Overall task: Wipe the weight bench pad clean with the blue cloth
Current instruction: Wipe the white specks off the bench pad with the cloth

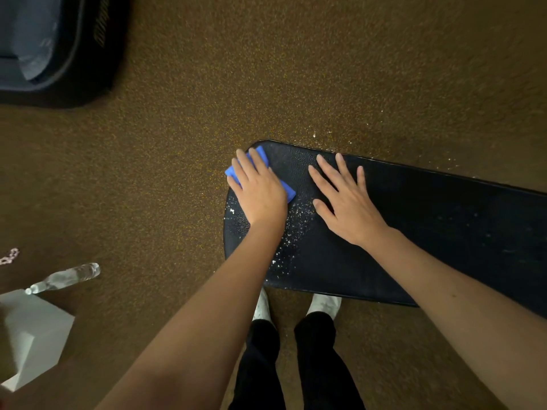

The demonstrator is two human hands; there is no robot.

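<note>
The black weight bench pad (414, 220) runs from the middle of the view to the right edge. White specks lie scattered on its near left part. My left hand (259, 187) presses flat on the folded blue cloth (260, 155) at the pad's rounded left end; the cloth shows above my fingers and beside my thumb. My right hand (343, 199) rests flat on the pad with fingers spread, just to the right of the cloth, holding nothing.
Brown speckled floor surrounds the pad, with white crumbs (334, 131) beyond its far edge. A clear plastic bottle (63, 278) lies at the lower left next to a white box (32, 332). A dark bin (56, 45) stands at the top left. My feet (324, 306) stand under the pad's near edge.
</note>
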